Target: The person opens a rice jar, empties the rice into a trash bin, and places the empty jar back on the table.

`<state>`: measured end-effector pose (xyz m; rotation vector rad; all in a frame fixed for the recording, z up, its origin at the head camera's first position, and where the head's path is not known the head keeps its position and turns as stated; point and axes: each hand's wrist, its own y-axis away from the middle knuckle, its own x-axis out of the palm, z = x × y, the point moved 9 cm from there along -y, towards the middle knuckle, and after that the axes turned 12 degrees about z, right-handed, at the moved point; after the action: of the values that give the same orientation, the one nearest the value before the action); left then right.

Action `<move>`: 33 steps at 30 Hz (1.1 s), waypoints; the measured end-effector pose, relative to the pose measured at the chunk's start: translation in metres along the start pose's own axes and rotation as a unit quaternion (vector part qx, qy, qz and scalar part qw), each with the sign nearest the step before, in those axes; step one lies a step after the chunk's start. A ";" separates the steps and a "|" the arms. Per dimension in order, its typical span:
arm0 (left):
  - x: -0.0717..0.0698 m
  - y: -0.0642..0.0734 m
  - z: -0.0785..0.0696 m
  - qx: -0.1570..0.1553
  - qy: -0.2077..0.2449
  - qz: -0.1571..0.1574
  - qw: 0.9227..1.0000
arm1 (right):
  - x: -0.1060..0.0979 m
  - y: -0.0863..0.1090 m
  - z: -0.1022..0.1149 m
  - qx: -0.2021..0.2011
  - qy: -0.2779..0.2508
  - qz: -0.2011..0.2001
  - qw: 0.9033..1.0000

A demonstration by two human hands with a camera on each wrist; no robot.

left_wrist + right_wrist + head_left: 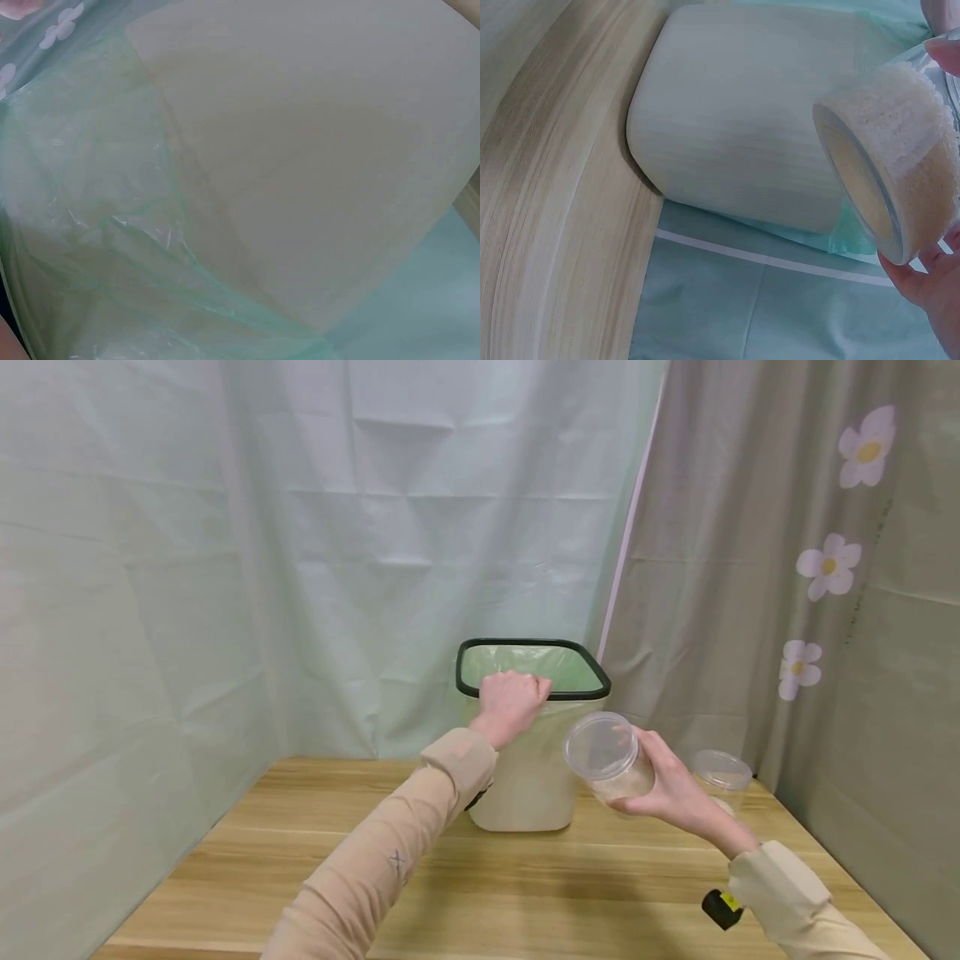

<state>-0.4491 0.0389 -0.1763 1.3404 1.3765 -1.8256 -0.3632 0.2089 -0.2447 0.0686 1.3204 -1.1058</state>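
Observation:
A pale trash can (521,785) with a dark rim (592,685) and a thin green bag stands on the table. My left hand (513,706) is curled over the near side of that rim; its fingertips are hidden. In the left wrist view the bag's overhang (90,172) drapes over the can's side. My right hand (667,781) grips a clear round jar (900,150), held tilted off the table to the right of the can. White, rice-like grains fill part of it. Whether a lid covers its top I cannot tell.
A second clear jar (723,772) stands on the wooden table (315,852) behind my right hand, with some pale contents low inside. Light curtains (420,527) hang behind and at both sides of the table, flowered on the right.

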 end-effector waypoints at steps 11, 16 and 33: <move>-0.004 0.001 -0.003 0.017 0.009 0.007 1.000 | 0.001 -0.002 0.001 0.003 -0.003 0.000 1.000; -0.011 0.006 -0.001 0.048 0.002 0.007 0.999 | 0.001 -0.003 0.002 0.005 -0.005 0.000 1.000; -0.037 0.058 -0.001 0.277 0.101 -0.155 0.943 | 0.005 -0.011 0.011 -0.006 -0.004 -0.006 1.000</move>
<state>-0.3862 0.0118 -0.1683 1.7000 1.2761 -2.4774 -0.3629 0.1934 -0.2389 0.0475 1.3212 -1.1075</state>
